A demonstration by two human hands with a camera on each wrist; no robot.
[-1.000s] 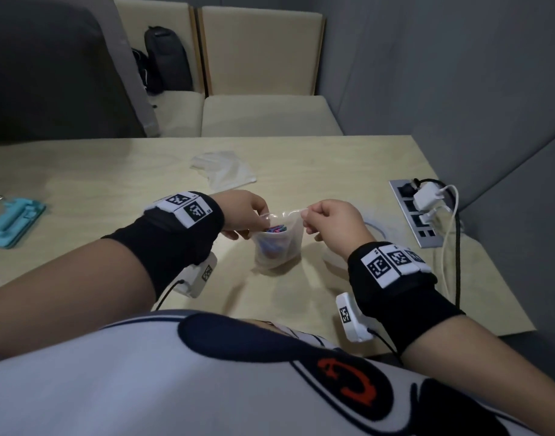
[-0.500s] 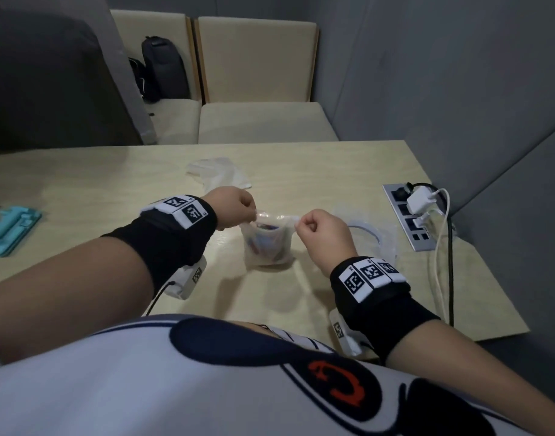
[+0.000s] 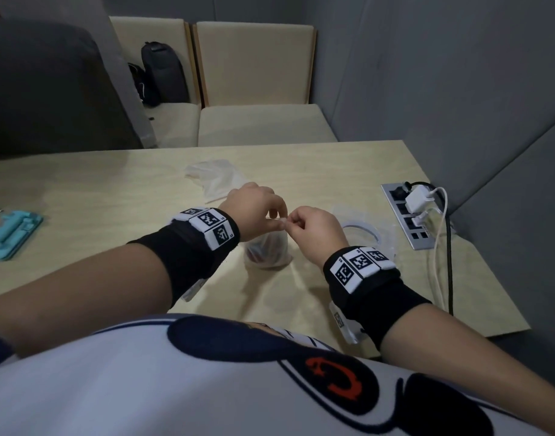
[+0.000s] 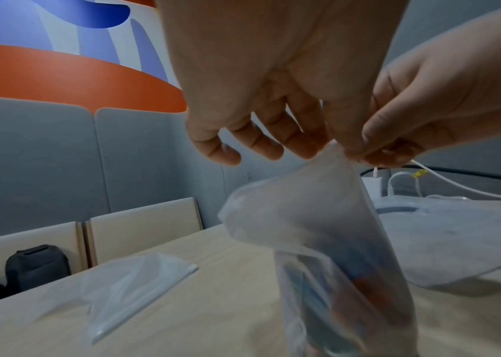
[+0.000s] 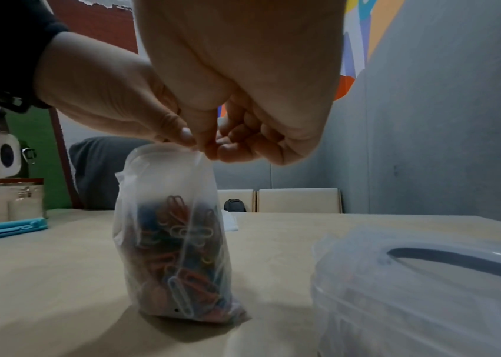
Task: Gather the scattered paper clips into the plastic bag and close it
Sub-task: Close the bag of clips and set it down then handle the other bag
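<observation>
A small clear plastic bag (image 3: 265,254) stands upright on the table (image 3: 332,171), filled with coloured paper clips (image 5: 178,260). Both hands meet at its top edge. My left hand (image 3: 257,212) pinches the bag's rim with thumb and forefinger, its other fingers spread loosely. My right hand (image 3: 314,228) pinches the same rim right beside it, fingers curled. In the left wrist view the bag (image 4: 328,229) hangs below the pinching fingertips (image 4: 347,142). In the right wrist view the rim (image 5: 166,149) is squeezed together just under the two thumbs.
A second clear bag (image 3: 216,177) lies flat behind the hands. A clear container with a round lid (image 3: 364,231) sits to the right, next to a power strip (image 3: 408,215) with chargers and cables. A teal holder (image 3: 12,234) lies at the far left.
The two hands, earlier apart at the bag's opposite top corners, have come together at the middle of the rim. The bag's mouth has narrowed and the bag stands slightly further from me.
</observation>
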